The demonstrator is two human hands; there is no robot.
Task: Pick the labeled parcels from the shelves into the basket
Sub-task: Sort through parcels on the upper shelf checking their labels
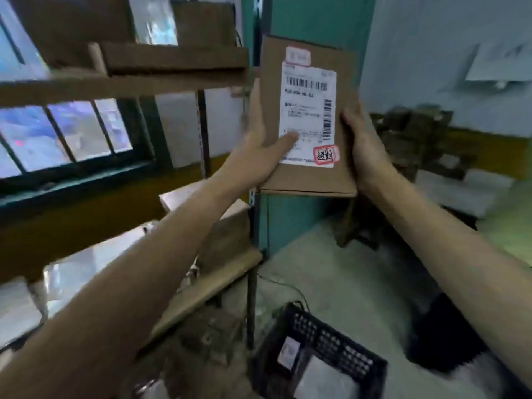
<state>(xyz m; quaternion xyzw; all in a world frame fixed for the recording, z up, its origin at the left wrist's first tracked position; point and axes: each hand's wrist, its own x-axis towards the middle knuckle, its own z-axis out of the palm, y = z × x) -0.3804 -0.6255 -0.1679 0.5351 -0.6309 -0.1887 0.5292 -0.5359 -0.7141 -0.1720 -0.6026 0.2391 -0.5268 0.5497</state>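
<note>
I hold a flat brown cardboard parcel [345, 82] upright in front of me, its white barcode label with two red-bordered stickers facing the camera. My left hand [259, 139] grips its left edge, thumb across the label's lower corner. My right hand [364, 145] clasps the right edge. Below, on the floor at bottom centre, stands a black perforated plastic basket [339, 347] with labeled parcels inside. The wooden shelves [121, 84] rise to my left, carrying more cardboard boxes [172, 57] and pale wrapped parcels [86, 266].
A teal pillar [313, 21] stands behind the parcel. The metal shelf upright [252, 298] runs down beside the basket. A barred window [72, 133] is behind the shelves. Dark clutter [414, 139] lies along the right wall, and a thin cable [283, 285] crosses the concrete floor.
</note>
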